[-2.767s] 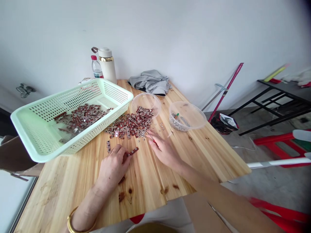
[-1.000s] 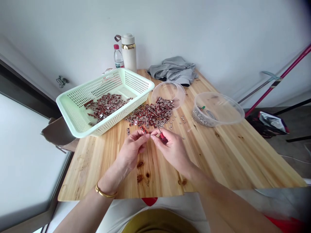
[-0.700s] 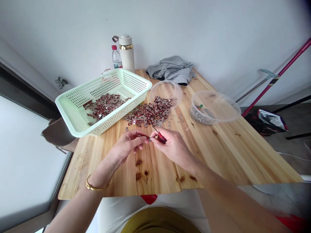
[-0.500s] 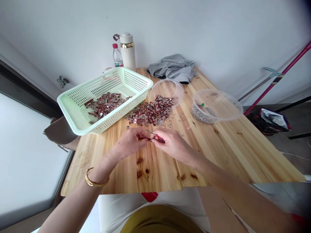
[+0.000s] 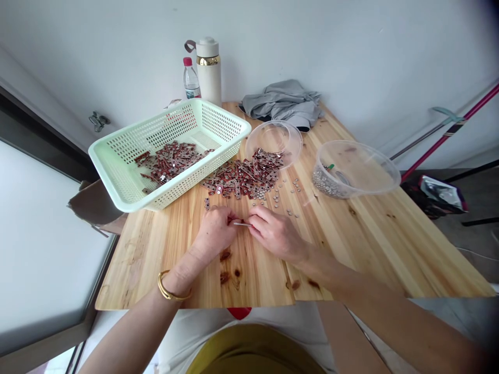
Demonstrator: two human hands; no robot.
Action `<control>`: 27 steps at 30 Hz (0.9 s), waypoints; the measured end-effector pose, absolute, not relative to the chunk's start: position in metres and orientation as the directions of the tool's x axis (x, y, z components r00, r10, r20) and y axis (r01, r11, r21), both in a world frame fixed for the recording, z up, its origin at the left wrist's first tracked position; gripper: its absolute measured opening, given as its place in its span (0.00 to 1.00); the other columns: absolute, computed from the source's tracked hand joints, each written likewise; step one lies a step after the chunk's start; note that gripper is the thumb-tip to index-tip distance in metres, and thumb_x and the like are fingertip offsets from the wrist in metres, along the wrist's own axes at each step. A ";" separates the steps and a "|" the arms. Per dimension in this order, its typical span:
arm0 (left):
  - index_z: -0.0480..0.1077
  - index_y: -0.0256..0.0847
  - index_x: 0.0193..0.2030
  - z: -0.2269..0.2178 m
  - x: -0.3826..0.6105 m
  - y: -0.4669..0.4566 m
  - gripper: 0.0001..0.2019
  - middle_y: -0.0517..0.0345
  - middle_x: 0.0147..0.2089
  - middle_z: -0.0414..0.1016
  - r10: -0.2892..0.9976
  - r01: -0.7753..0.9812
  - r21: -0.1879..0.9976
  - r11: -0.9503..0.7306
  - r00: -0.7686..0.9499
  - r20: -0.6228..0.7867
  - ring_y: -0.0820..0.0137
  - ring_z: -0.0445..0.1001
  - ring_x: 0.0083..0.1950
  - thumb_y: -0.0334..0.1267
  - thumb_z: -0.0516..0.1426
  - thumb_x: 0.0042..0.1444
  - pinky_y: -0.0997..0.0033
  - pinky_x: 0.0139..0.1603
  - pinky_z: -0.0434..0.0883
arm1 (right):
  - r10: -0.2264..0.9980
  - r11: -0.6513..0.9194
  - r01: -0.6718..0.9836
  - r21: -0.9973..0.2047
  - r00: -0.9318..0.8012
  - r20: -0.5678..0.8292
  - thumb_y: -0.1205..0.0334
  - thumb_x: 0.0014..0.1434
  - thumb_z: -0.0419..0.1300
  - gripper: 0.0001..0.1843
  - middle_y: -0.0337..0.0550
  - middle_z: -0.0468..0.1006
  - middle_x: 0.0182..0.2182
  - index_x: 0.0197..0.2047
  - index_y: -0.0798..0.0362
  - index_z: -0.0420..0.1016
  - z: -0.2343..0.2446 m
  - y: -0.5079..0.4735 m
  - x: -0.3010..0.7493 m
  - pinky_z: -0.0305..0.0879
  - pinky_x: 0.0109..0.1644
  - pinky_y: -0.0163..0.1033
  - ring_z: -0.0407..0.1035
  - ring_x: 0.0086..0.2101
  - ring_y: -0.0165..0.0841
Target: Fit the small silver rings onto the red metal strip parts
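Observation:
My left hand is closed near the front middle of the table, pinching a small reddish-brown strip that its fingers mostly hide. Facing it, my right hand grips a thin metal-bladed tool; the blade reaches across to the left fingertips. The tool's handle is hidden inside the right hand. Just beyond both hands lies a heap of reddish-brown strips with metal studs. Small silvery discs are scattered at its right side. One loose strip piece sits by the left knuckles.
A pale green basket holding more strips stands at left. At right is a clear tub with small metal pieces; a clear lid lies behind the heap. Farther back are a bottle, a flask and grey cloth.
Both hands have shifted slightly, and the tool's blade now lies nearly level against the left fingertips. Its red handle, visible before, is now covered. The view has shifted a little.

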State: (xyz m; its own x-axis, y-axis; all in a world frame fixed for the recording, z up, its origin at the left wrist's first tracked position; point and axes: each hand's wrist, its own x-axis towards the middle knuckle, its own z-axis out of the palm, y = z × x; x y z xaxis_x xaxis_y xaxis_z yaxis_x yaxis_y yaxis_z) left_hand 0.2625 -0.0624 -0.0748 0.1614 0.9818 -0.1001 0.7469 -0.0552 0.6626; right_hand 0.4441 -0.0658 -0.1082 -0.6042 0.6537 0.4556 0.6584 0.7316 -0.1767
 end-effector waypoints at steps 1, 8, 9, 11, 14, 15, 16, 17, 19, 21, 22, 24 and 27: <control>0.75 0.38 0.28 -0.075 0.263 -0.063 0.06 0.56 0.30 0.77 0.983 0.754 0.654 -0.062 0.160 -0.091 0.68 0.72 0.33 0.28 0.57 0.53 0.69 0.36 0.65 | 0.659 0.730 0.656 -0.192 -0.599 0.456 0.70 0.65 0.52 0.12 0.45 0.75 0.36 0.33 0.54 0.74 -0.108 -0.067 0.444 0.66 0.34 0.37 0.70 0.31 0.30; 0.74 0.38 0.30 -0.081 0.261 -0.067 0.06 0.54 0.32 0.77 0.984 0.742 0.659 -0.120 0.175 -0.018 0.67 0.72 0.36 0.30 0.56 0.55 0.67 0.39 0.67 | 0.720 0.692 0.640 -0.332 -0.581 0.379 0.70 0.65 0.51 0.14 0.47 0.76 0.44 0.48 0.53 0.75 -0.109 -0.080 0.451 0.72 0.43 0.38 0.73 0.40 0.33; 0.74 0.38 0.30 -0.082 0.260 -0.068 0.06 0.54 0.32 0.77 0.985 0.743 0.657 -0.132 0.175 0.000 0.66 0.72 0.37 0.30 0.56 0.55 0.66 0.41 0.67 | 0.726 0.687 0.640 -0.344 -0.584 0.363 0.70 0.65 0.51 0.16 0.48 0.76 0.45 0.51 0.53 0.74 -0.110 -0.082 0.452 0.72 0.45 0.39 0.73 0.41 0.35; 0.74 0.38 0.30 -0.085 0.259 -0.069 0.06 0.53 0.33 0.77 0.983 0.742 0.651 -0.160 0.178 0.038 0.64 0.73 0.38 0.30 0.57 0.55 0.63 0.42 0.67 | 0.738 0.675 0.645 -0.359 -0.584 0.338 0.71 0.64 0.51 0.18 0.49 0.75 0.47 0.55 0.53 0.73 -0.111 -0.086 0.452 0.73 0.47 0.42 0.73 0.43 0.36; 0.73 0.40 0.28 -0.089 0.256 -0.069 0.05 0.54 0.31 0.77 0.978 0.731 0.652 -0.201 0.188 0.091 0.64 0.73 0.37 0.30 0.58 0.54 0.62 0.42 0.68 | 0.754 0.657 0.648 -0.385 -0.571 0.324 0.72 0.63 0.51 0.20 0.50 0.76 0.46 0.56 0.52 0.72 -0.111 -0.091 0.450 0.73 0.47 0.43 0.73 0.43 0.37; 0.73 0.41 0.28 -0.089 0.256 -0.068 0.06 0.55 0.31 0.76 0.976 0.724 0.656 -0.213 0.193 0.104 0.64 0.73 0.36 0.29 0.58 0.54 0.63 0.42 0.68 | 0.759 0.651 0.643 -0.404 -0.565 0.323 0.72 0.63 0.51 0.20 0.49 0.76 0.46 0.56 0.52 0.72 -0.109 -0.092 0.450 0.73 0.48 0.43 0.73 0.44 0.37; 0.73 0.41 0.28 -0.090 0.255 -0.068 0.06 0.55 0.31 0.76 0.974 0.715 0.663 -0.222 0.198 0.113 0.64 0.73 0.36 0.29 0.59 0.54 0.63 0.42 0.68 | 0.762 0.646 0.630 -0.430 -0.558 0.328 0.71 0.63 0.51 0.20 0.49 0.76 0.46 0.56 0.51 0.73 -0.107 -0.092 0.450 0.73 0.48 0.43 0.73 0.43 0.37; 0.74 0.41 0.28 -0.090 0.254 -0.068 0.06 0.56 0.31 0.76 0.972 0.704 0.672 -0.230 0.205 0.118 0.64 0.73 0.36 0.29 0.59 0.54 0.64 0.42 0.68 | 0.769 0.637 0.613 -0.468 -0.544 0.334 0.71 0.64 0.52 0.20 0.48 0.76 0.46 0.56 0.50 0.73 -0.105 -0.091 0.451 0.73 0.47 0.41 0.74 0.43 0.36; 0.76 0.41 0.31 -0.089 0.252 -0.067 0.05 0.55 0.32 0.77 0.968 0.681 0.692 -0.239 0.220 0.118 0.64 0.73 0.38 0.30 0.59 0.55 0.64 0.43 0.68 | 0.802 0.594 0.584 -0.553 -0.480 0.355 0.69 0.65 0.52 0.16 0.45 0.78 0.44 0.53 0.49 0.75 -0.098 -0.085 0.457 0.72 0.44 0.39 0.74 0.40 0.33; 0.77 0.42 0.33 -0.089 0.251 -0.067 0.04 0.55 0.34 0.78 0.966 0.668 0.703 -0.244 0.230 0.116 0.63 0.73 0.40 0.31 0.60 0.56 0.63 0.45 0.68 | 0.853 0.521 0.610 -0.597 -0.365 0.372 0.67 0.65 0.54 0.11 0.43 0.78 0.39 0.46 0.50 0.77 -0.091 -0.074 0.468 0.70 0.40 0.38 0.74 0.36 0.32; 0.78 0.42 0.34 -0.088 0.251 -0.067 0.04 0.55 0.34 0.78 0.965 0.667 0.704 -0.246 0.233 0.117 0.63 0.73 0.41 0.32 0.60 0.56 0.63 0.46 0.68 | 0.871 0.484 0.662 -0.573 -0.300 0.389 0.65 0.65 0.55 0.09 0.43 0.78 0.36 0.41 0.51 0.78 -0.088 -0.067 0.475 0.69 0.39 0.38 0.73 0.35 0.33; 0.78 0.42 0.35 -0.088 0.250 -0.068 0.04 0.55 0.34 0.78 0.963 0.664 0.702 -0.258 0.240 0.127 0.63 0.73 0.41 0.32 0.60 0.57 0.62 0.47 0.68 | 0.889 0.416 0.777 -0.472 -0.239 0.390 0.65 0.63 0.58 0.08 0.44 0.77 0.32 0.33 0.53 0.76 -0.085 -0.054 0.488 0.66 0.37 0.40 0.72 0.33 0.35; 0.79 0.43 0.37 -0.090 0.250 -0.068 0.05 0.56 0.35 0.78 0.955 0.659 0.695 -0.288 0.251 0.158 0.65 0.73 0.41 0.32 0.60 0.57 0.63 0.47 0.68 | 0.909 0.365 0.864 -0.347 -0.250 0.333 0.65 0.61 0.59 0.07 0.44 0.77 0.32 0.30 0.53 0.74 -0.088 -0.038 0.502 0.64 0.38 0.40 0.72 0.34 0.36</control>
